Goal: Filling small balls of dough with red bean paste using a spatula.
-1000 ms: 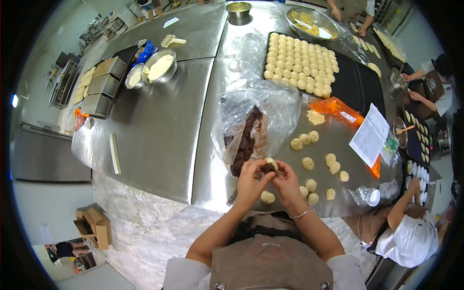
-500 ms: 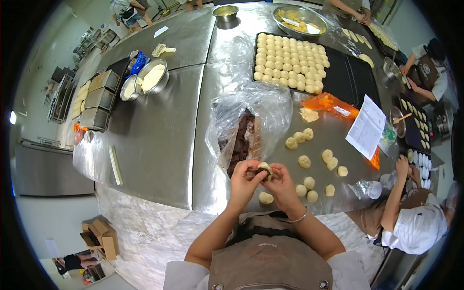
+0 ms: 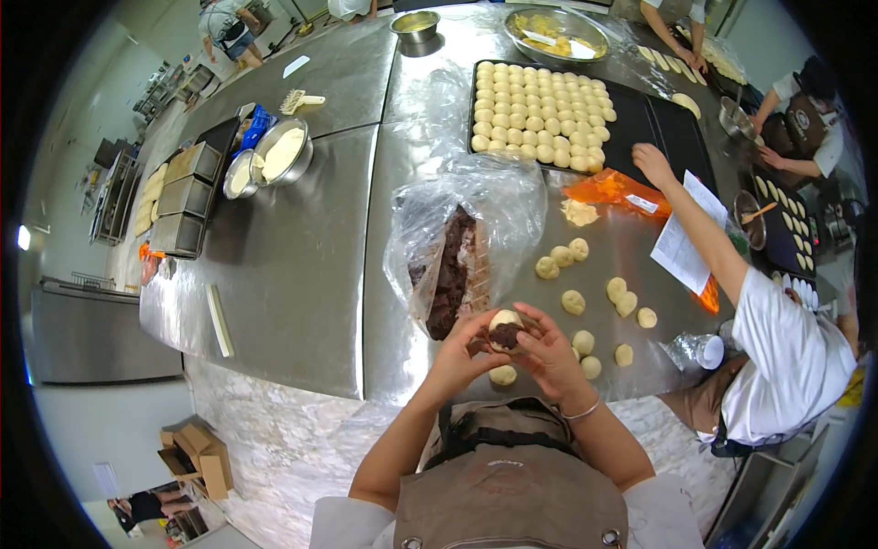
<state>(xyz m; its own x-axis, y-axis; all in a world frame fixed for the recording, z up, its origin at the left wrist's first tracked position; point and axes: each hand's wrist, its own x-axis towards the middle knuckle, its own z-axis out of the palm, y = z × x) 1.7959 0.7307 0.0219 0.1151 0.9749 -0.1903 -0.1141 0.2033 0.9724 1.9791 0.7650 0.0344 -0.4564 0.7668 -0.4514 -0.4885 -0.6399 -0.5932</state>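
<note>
Between my left hand (image 3: 462,352) and my right hand (image 3: 551,360) is a piece of pale dough (image 3: 504,318) with dark filling (image 3: 505,336) showing in its middle. Fingers of both hands curl round its sides, just above the table's near edge. Beyond them lies an opened clear plastic bag (image 3: 521,197) holding a dark, crumbly filling mass (image 3: 450,288). A dough ball (image 3: 502,375) rests on the steel close under my hands. To the right sit several more loose dough balls (image 3: 573,302), some touching in pairs or threes.
A black tray (image 3: 631,123) filled partly with rows of round dough balls stands beyond. An orange bag (image 3: 615,194) and a paper sheet (image 3: 681,252) lie right of centre. A co-worker's arm (image 3: 700,224) reaches across there. Metal bowls (image 3: 291,156) and loaf tins (image 3: 187,197) stand left.
My hands have turned the dough so more of its dark filling faces up. The co-worker on the right has stretched an arm over the table toward the black tray.
</note>
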